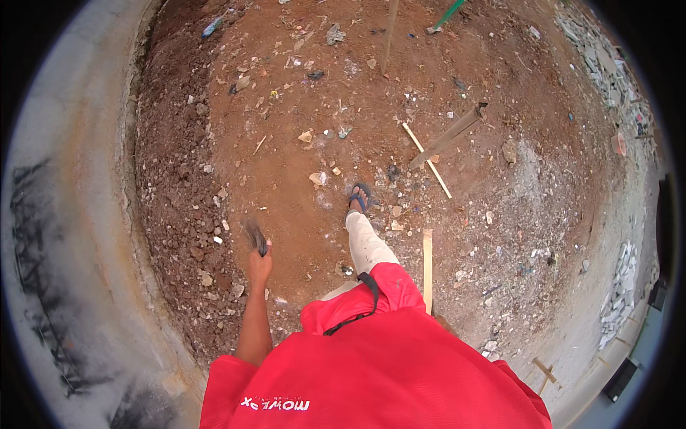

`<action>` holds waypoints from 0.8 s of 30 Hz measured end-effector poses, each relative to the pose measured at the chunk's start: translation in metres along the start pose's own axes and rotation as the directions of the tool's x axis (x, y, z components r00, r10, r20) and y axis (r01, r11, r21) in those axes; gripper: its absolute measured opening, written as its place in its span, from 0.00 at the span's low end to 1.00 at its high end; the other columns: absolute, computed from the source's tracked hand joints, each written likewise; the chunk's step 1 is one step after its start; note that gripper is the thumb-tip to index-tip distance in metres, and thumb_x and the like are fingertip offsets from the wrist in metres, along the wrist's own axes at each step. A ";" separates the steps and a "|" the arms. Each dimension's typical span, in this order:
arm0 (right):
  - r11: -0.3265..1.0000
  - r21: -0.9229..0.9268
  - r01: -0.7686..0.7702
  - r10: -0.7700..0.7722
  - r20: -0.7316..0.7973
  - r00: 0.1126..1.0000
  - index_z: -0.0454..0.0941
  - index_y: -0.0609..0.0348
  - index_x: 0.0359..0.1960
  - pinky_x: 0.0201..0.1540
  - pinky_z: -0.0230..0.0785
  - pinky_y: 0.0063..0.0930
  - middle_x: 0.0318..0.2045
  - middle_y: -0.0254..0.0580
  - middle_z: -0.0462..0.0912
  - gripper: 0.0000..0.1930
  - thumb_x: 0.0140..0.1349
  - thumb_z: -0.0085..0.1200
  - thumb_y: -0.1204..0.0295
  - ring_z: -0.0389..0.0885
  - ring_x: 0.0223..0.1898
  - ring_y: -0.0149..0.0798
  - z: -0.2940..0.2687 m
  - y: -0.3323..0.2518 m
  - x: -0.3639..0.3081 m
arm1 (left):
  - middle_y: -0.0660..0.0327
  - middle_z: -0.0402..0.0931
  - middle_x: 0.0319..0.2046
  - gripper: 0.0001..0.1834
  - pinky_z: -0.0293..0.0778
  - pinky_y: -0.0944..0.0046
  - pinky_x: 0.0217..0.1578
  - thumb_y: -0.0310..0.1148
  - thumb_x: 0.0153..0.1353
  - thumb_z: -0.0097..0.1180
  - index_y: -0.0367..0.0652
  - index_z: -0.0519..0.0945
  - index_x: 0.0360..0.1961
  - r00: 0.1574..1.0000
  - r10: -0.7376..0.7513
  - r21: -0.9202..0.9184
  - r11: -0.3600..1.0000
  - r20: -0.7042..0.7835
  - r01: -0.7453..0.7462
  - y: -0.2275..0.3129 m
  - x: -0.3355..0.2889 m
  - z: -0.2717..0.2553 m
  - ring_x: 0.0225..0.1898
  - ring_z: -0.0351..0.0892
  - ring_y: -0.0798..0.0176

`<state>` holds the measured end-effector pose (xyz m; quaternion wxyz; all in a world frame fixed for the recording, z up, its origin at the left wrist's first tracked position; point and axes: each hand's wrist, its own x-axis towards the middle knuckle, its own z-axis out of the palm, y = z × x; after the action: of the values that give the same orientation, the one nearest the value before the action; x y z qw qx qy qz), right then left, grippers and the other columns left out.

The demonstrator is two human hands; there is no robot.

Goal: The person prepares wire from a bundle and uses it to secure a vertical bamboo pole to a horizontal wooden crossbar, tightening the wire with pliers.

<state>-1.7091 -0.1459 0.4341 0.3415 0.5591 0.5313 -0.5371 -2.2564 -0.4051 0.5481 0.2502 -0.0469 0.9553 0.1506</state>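
Observation:
My left hand (pixel 259 266) hangs at my side, closed around a small dark object (pixel 255 236) that is blurred; I cannot tell what kind of thing it is. My right hand is hidden behind my red shirt (pixel 379 365). My leg in light trousers (pixel 366 243) steps forward over red earth, the foot in a blue sandal (pixel 360 196). A black strap (pixel 361 304) crosses my shirt front.
A curved grey concrete wall (pixel 78 236) runs along the left. Wooden slats (pixel 427 259) and a longer plank (pixel 450 134) lie on the dirt among stones and rubble. Broken tiles (pixel 620 286) pile up at the right edge. A green pole (pixel 449 13) stands far ahead.

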 end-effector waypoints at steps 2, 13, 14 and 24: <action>0.964 -0.200 0.173 -0.161 0.074 0.984 0.83 0.70 0.41 0.43 0.76 0.37 0.37 0.58 0.86 0.27 0.62 0.51 0.52 0.86 0.42 0.46 -0.005 -0.073 0.032 | 0.34 0.80 0.32 0.33 0.72 0.45 0.41 0.56 0.64 0.55 0.27 0.82 0.35 0.994 0.106 0.005 0.994 -0.038 -0.106 0.041 0.051 -0.021 0.41 0.81 0.34; 0.997 0.083 -0.011 0.011 0.001 1.000 0.83 0.69 0.42 0.47 0.74 0.35 0.39 0.57 0.86 0.30 0.45 0.67 0.54 0.85 0.42 0.46 -0.040 -0.389 0.023 | 0.42 0.80 0.24 0.32 0.72 0.50 0.34 0.55 0.56 0.63 0.26 0.82 0.30 0.989 0.082 0.116 0.989 0.123 -0.096 0.184 0.253 -0.132 0.28 0.79 0.45; 0.993 0.113 0.028 -0.024 -0.043 0.999 0.83 0.70 0.42 0.48 0.74 0.35 0.38 0.57 0.86 0.30 0.44 0.68 0.55 0.86 0.42 0.46 -0.033 -0.394 0.029 | 0.44 0.80 0.24 0.34 0.72 0.51 0.33 0.57 0.54 0.65 0.26 0.82 0.30 0.975 0.090 0.093 0.990 0.201 -0.111 0.198 0.262 -0.142 0.27 0.79 0.49; 0.924 0.292 -0.245 0.306 -0.187 0.933 0.74 0.73 0.51 0.51 0.74 0.37 0.43 0.60 0.84 0.41 0.40 0.71 0.54 0.83 0.47 0.52 0.088 -0.568 -0.007 | 0.48 0.83 0.30 0.34 0.74 0.51 0.35 0.56 0.46 0.72 0.30 0.82 0.36 0.847 0.098 0.592 0.674 0.522 -0.442 0.377 0.344 -0.233 0.33 0.83 0.48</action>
<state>-2.2746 -0.1168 0.5308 0.2728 0.7274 0.4063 -0.4811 -2.7264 -0.1246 0.6714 0.4361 0.2322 0.8517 -0.1747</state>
